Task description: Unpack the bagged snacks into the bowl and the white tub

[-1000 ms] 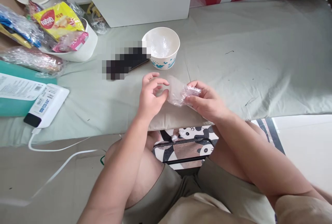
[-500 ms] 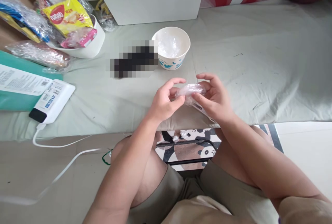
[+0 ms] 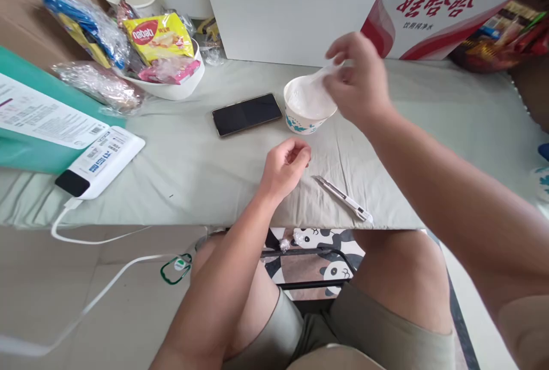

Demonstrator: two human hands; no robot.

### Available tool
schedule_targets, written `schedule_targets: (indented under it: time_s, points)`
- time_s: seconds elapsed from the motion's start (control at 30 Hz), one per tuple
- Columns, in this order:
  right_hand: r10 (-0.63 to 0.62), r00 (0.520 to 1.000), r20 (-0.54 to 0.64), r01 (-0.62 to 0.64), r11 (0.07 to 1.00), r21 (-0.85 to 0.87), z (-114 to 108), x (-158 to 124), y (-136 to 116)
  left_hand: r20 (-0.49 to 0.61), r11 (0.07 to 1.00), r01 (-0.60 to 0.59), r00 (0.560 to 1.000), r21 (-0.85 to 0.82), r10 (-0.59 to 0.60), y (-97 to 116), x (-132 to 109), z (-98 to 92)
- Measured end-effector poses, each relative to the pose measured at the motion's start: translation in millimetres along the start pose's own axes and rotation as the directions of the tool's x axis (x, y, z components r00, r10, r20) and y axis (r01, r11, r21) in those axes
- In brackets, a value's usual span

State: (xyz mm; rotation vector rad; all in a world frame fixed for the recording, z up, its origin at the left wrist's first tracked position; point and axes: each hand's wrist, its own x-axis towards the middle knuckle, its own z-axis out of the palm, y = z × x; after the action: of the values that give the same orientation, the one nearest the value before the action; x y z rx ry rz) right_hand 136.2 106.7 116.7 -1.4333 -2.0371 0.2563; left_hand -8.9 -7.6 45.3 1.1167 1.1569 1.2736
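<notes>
My right hand (image 3: 358,81) is raised over the white paper bowl (image 3: 300,121) and pinches a piece of clear plastic wrap (image 3: 315,87) that hangs down into the bowl. My left hand (image 3: 285,167) rests on the grey-green cloth nearer to me, its fingers curled closed; I cannot make out anything in it. A small white utility knife (image 3: 343,198) lies on the cloth just right of my left hand. A black phone (image 3: 246,114) lies flat to the left of the bowl.
A white tub (image 3: 171,88) with a yellow snack packet (image 3: 156,38) and other wrapped sweets stands at the back left. A white power bank (image 3: 100,161) with its cable lies on a green folder (image 3: 26,155). White and red cardboard boxes (image 3: 300,10) line the back.
My right hand has lifted away from my left hand and carried the plastic wrap up over the bowl. My left hand let go and stayed low. The knife is now uncovered.
</notes>
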Motion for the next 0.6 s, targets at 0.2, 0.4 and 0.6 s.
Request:
schedule_targets:
  time_s: [0.2, 0.4, 0.6]
  points:
    - [0.083, 0.789, 0.609, 0.280, 0.833, -0.477, 23, 35, -22, 0.006, 1.000, 0.015, 1.000, 0.018, -0.015, 4, -1, -3.4]
    - [0.085, 0.696, 0.713, 0.307, 0.862, -0.403, 32, 25, -25, 0.014, 1.000, 0.017, 1.000, 0.023, -0.017, 6, 0, 0.3]
    - [0.184, 0.735, 0.652, 0.221, 0.844, -0.488, 7, 7, -1, -0.007, 0.996, 0.031, 0.999, 0.078, -0.031, 4, 8, 13.4]
